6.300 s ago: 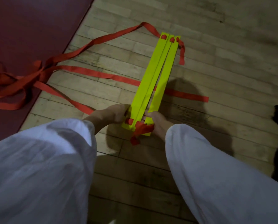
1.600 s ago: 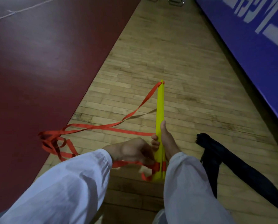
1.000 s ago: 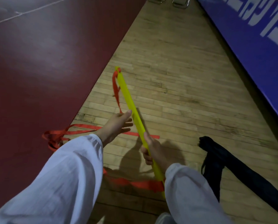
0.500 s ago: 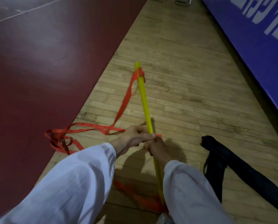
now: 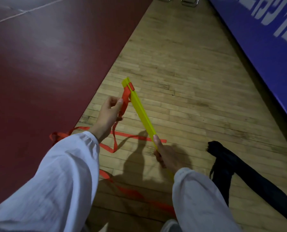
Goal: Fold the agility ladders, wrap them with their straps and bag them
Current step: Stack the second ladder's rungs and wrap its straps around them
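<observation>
Head view: left grip (image 5: 108, 114), moved up, now pinches red strap (image 5: 125, 101) beside folded ladder (image 5: 140, 112) held in right grip (image 5: 166, 154); wrapping likely next.

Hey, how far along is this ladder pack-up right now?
Done: the yellow rungs are gathered into one stack, gripped by the right hand. In hand: the left hand pinches the red strap near the stack's far end, wrapping apparently starting. Left: most strap trails loose on the floor; the black bag lies unused nearby.
</observation>
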`<state>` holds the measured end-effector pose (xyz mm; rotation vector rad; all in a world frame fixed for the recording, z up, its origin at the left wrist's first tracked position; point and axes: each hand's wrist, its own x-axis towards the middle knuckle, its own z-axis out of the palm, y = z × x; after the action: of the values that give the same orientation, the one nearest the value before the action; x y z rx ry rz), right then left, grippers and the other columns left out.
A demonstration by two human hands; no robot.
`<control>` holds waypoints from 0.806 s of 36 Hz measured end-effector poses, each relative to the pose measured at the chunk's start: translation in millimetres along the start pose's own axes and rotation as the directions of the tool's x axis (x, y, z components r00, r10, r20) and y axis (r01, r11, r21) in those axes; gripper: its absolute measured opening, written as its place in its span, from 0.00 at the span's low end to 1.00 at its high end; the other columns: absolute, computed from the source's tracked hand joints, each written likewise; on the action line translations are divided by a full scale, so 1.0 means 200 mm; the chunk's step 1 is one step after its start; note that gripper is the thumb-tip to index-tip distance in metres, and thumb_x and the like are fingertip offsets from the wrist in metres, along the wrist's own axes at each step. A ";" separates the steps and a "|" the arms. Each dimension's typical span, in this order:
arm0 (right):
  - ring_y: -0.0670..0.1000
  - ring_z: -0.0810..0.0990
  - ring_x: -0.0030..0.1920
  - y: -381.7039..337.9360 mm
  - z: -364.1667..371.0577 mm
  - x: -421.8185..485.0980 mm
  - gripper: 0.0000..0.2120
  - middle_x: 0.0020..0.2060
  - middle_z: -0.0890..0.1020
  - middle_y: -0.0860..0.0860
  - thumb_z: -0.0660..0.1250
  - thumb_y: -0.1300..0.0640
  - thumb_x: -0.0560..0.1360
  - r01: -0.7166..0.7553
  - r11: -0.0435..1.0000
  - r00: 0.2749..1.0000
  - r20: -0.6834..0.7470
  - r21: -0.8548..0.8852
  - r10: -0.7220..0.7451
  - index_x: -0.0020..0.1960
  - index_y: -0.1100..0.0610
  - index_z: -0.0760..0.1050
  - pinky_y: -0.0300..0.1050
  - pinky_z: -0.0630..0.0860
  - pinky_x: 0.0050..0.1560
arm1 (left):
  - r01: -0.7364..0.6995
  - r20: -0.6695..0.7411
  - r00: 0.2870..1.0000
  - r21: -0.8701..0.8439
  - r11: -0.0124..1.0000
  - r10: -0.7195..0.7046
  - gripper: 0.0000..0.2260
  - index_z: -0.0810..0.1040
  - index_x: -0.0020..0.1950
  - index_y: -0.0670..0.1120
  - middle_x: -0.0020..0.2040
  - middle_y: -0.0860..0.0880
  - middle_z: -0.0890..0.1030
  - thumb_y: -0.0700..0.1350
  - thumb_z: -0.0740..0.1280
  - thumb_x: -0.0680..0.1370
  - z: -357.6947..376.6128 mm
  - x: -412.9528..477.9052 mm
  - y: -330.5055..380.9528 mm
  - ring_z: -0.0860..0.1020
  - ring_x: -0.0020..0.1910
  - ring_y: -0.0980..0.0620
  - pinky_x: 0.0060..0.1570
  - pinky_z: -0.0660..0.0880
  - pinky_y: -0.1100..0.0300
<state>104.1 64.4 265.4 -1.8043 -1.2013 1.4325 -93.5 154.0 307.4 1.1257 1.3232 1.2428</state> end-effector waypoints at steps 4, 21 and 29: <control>0.45 0.62 0.20 0.01 0.00 0.00 0.27 0.19 0.66 0.44 0.55 0.25 0.66 -0.023 1.000 0.999 0.039 -0.005 0.024 0.31 0.50 0.65 0.36 0.59 0.24 | -0.112 0.030 0.994 0.171 0.979 0.109 0.09 0.69 0.40 0.44 0.34 0.48 0.73 0.38 0.63 0.80 -0.03 0.02 0.01 0.71 0.29 0.60 0.31 0.67 0.70; 0.47 0.59 0.22 -0.10 -0.09 0.04 0.37 0.21 0.63 0.48 0.55 0.17 0.58 -0.068 0.938 0.985 -0.127 0.341 0.118 0.27 0.54 0.65 0.40 0.55 0.26 | 0.288 0.696 0.585 0.301 0.909 -0.416 0.09 0.75 0.57 0.36 0.36 0.39 0.83 0.36 0.57 0.82 0.07 -0.20 0.08 0.82 0.30 0.48 0.32 0.79 0.60; 0.47 0.59 0.21 -0.23 -0.17 0.02 0.28 0.22 0.63 0.48 0.48 0.34 0.76 0.077 0.795 0.996 -0.079 0.602 -0.036 0.32 0.55 0.66 0.38 0.56 0.24 | 0.026 0.719 0.396 0.613 0.790 -0.571 0.17 0.74 0.64 0.40 0.40 0.47 0.81 0.49 0.62 0.81 0.26 -0.41 -0.15 0.78 0.32 0.55 0.31 0.74 0.63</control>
<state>121.5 92.0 311.3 -1.3351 -0.6389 1.4908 -33.2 76.5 281.7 1.4942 0.9204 -0.1554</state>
